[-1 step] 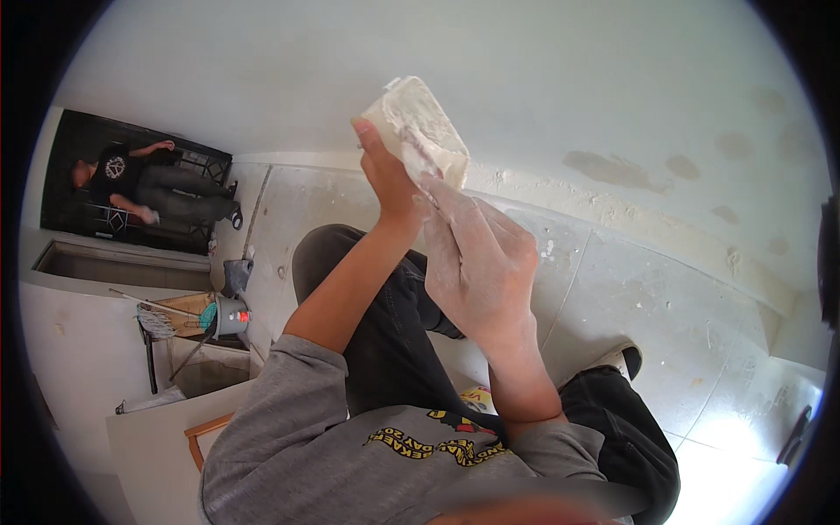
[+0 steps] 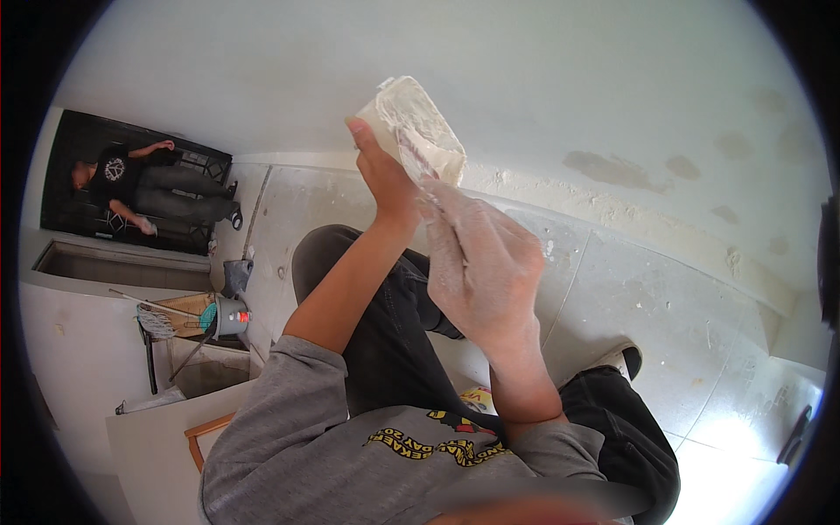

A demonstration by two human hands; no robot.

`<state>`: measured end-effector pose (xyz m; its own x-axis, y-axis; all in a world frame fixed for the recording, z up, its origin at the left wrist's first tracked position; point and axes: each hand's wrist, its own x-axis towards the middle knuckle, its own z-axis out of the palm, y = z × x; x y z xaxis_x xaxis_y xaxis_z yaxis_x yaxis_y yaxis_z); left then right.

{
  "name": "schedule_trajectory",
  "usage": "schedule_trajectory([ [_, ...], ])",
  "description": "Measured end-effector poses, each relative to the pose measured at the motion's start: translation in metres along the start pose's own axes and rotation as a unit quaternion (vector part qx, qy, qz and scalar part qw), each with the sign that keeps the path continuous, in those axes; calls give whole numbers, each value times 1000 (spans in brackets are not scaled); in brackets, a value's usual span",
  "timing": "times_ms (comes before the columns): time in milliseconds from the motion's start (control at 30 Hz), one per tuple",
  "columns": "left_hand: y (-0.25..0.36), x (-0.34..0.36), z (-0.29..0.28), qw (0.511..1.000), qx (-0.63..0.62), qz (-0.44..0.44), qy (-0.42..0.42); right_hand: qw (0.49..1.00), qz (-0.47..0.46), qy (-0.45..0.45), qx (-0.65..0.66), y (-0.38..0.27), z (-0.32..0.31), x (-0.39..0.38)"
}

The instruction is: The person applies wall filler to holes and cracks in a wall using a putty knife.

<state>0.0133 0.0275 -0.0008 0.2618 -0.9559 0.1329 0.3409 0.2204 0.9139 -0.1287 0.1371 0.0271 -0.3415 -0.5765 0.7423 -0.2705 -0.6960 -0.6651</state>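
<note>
My left hand point(image 2: 383, 179) grips a whitish block-shaped holder point(image 2: 374, 112) from its near left side, with the thumb up along the edge. Pale wet putty point(image 2: 415, 105) coats the holder's face. My right hand point(image 2: 490, 262), dusted white, is closed with its fingers pointing at the holder. From those fingers a thin flat blade, apparently a putty knife point(image 2: 418, 156), lies against the putty near the holder's lower edge. Most of its handle is hidden inside my grip. Both hands are raised in front of the pale wall point(image 2: 560, 79).
Damp grey patches point(image 2: 612, 170) mark the wall at right, above a rough plaster ledge. Speckled floor tiles point(image 2: 647, 297) lie below. At far left a person point(image 2: 149, 188) in dark clothes is by a black door. A grey bucket point(image 2: 232, 317) and a mop point(image 2: 156, 322) stand nearer.
My right hand and the blade have shifted slightly against the putty, and the holder has moved a little to the left. The other person's lower hand has moved slightly.
</note>
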Motion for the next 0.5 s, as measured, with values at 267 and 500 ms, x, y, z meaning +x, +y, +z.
schedule_trajectory([
  [267,9,-7,16,994,92,40,45,953,275,106,71,15,-52,15],
  [500,19,-23,34,999,49,-19,-9,868,234,136,416,57,-51,7],
])
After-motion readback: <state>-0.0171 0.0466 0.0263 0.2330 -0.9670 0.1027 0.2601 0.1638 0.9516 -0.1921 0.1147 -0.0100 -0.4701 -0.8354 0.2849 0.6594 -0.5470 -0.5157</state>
